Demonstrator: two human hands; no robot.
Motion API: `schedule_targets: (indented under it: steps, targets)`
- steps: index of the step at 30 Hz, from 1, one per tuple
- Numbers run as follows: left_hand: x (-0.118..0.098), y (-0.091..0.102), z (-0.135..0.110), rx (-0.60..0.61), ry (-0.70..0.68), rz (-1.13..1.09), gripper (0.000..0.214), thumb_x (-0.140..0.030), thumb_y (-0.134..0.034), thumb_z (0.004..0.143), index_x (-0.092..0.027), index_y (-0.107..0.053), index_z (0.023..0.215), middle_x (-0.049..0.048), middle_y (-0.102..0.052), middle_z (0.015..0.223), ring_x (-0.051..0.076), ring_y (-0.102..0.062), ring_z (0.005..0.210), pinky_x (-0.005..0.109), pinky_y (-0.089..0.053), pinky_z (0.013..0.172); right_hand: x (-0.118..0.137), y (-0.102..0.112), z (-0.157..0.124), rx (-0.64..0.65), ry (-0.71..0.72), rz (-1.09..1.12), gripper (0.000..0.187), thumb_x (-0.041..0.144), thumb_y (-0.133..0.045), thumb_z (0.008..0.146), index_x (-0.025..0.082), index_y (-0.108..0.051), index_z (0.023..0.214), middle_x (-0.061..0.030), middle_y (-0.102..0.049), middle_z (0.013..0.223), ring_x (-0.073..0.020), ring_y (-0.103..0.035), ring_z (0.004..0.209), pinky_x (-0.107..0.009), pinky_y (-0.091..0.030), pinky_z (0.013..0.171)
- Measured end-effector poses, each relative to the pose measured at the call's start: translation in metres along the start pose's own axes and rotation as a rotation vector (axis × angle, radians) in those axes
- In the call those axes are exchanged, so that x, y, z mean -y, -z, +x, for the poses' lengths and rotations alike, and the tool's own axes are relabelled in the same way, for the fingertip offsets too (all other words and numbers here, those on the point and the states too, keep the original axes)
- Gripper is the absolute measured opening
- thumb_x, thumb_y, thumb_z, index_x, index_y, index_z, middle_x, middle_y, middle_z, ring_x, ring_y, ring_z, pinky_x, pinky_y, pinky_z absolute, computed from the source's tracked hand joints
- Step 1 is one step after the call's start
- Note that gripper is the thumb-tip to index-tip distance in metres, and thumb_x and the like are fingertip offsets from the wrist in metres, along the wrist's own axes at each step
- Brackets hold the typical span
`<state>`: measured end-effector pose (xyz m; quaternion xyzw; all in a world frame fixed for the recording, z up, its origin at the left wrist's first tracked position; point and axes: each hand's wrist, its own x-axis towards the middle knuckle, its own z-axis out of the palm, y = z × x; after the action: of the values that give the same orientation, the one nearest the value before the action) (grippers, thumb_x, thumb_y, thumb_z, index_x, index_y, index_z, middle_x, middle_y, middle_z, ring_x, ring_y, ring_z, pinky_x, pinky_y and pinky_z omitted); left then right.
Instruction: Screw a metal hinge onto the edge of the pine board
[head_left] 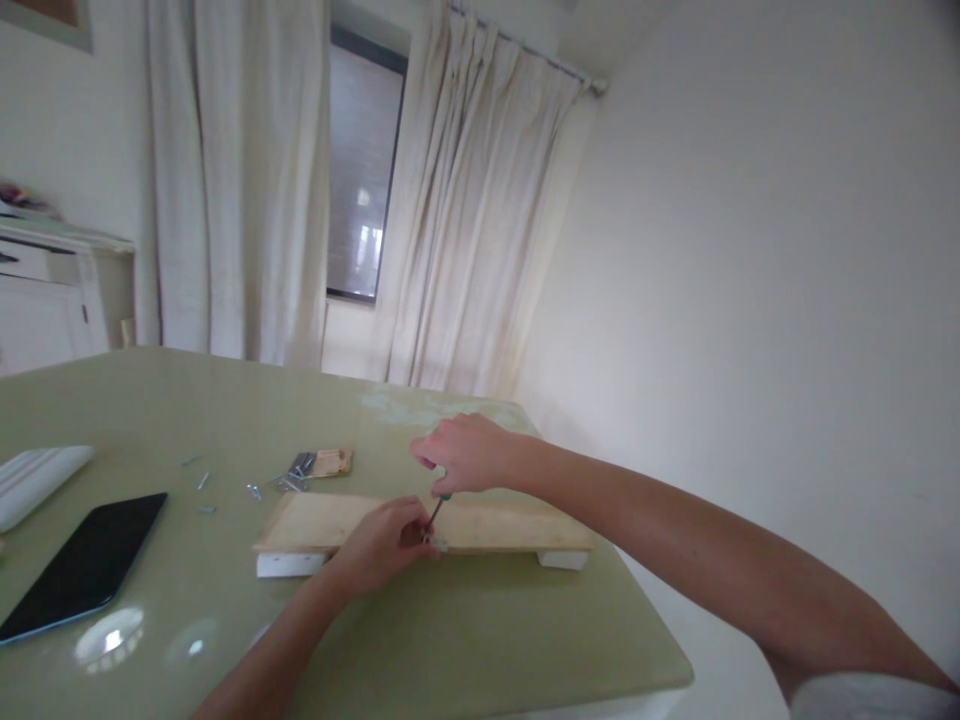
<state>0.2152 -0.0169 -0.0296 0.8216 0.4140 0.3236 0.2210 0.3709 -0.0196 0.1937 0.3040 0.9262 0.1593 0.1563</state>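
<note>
A pale wooden board point(510, 526) lies flat across two white blocks, one white block point(291, 565) under its left end and another white block point(564, 560) under its right. My right hand point(469, 452) is closed round the handle of a screwdriver point(436, 514), whose shaft slants down to the board's front edge. At that edge my left hand point(386, 540) pinches around the screwdriver's tip. A small light-coloured metal piece point(439, 546) shows beside the left fingertips; its exact kind is partly hidden.
Behind the board's left end lie a pile of metal hardware point(296, 472) and small wooden pieces point(331, 462). Several loose screws point(203, 481) are scattered leftward. A black tablet point(88, 560) and a white object point(41, 480) rest farther left. The table's right edge is close to the board.
</note>
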Motion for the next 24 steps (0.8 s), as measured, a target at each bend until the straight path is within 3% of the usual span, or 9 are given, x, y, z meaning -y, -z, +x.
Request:
schedule_targets:
  steps: [4,9,13,16,20,24]
  targets:
    - [-0.004,0.0,-0.001,0.014,-0.047,0.091,0.017,-0.027,-0.084,0.082,-0.021,-0.07,0.088,0.0036,-0.071,0.1,0.025,-0.063,0.1,0.032,-0.044,0.085,0.001,-0.003,0.007,-0.053,0.038,-0.011,0.029,0.044,-0.07,0.094,0.022,-0.067,0.113,-0.0102,-0.076,0.104,-0.0293,-0.071,0.094,-0.033,-0.046,0.068]
    - [-0.005,-0.002,-0.001,-0.004,-0.027,0.128,0.013,-0.028,-0.08,0.087,-0.021,-0.07,0.087,0.0041,-0.069,0.098,0.026,-0.064,0.101,0.032,-0.044,0.086,0.007,-0.002,0.016,-0.059,0.026,-0.012,0.023,0.034,-0.067,0.094,0.021,-0.067,0.113,-0.0108,-0.076,0.108,-0.0289,-0.073,0.095,-0.034,-0.05,0.071]
    - [-0.005,-0.004,-0.001,-0.019,-0.027,0.162,0.012,-0.028,-0.079,0.087,-0.021,-0.069,0.087,0.0054,-0.07,0.102,0.026,-0.064,0.102,0.033,-0.045,0.087,0.014,0.0,0.012,-0.067,0.024,0.02,0.026,0.04,-0.068,0.094,0.019,-0.067,0.11,-0.0126,-0.073,0.115,-0.0294,-0.071,0.097,-0.035,-0.05,0.07]
    - [-0.005,-0.005,-0.001,-0.026,-0.023,0.175,0.012,-0.028,-0.079,0.087,-0.021,-0.07,0.089,0.0052,-0.07,0.101,0.026,-0.064,0.101,0.033,-0.045,0.085,0.014,0.005,0.005,-0.018,0.072,0.062,0.032,0.041,-0.074,0.088,0.018,-0.066,0.109,-0.0121,-0.069,0.118,-0.0265,-0.069,0.095,-0.033,-0.047,0.069]
    - [-0.005,-0.006,-0.001,-0.02,-0.048,0.172,0.012,-0.029,-0.077,0.09,-0.021,-0.07,0.087,0.0045,-0.069,0.098,0.025,-0.063,0.101,0.032,-0.043,0.085,0.002,0.011,0.002,0.089,0.129,0.115,0.047,0.026,-0.083,0.075,0.016,-0.062,0.117,-0.0116,-0.066,0.119,-0.0214,-0.064,0.091,-0.028,-0.042,0.067]
    - [-0.005,-0.007,-0.001,-0.027,-0.061,0.199,0.014,-0.031,-0.077,0.09,-0.021,-0.068,0.088,0.0045,-0.069,0.098,0.025,-0.063,0.099,0.033,-0.042,0.084,-0.01,0.009,0.004,0.079,0.1,0.145,0.044,0.027,-0.081,0.078,0.018,-0.061,0.117,-0.0085,-0.071,0.109,-0.0216,-0.064,0.092,-0.028,-0.039,0.067]
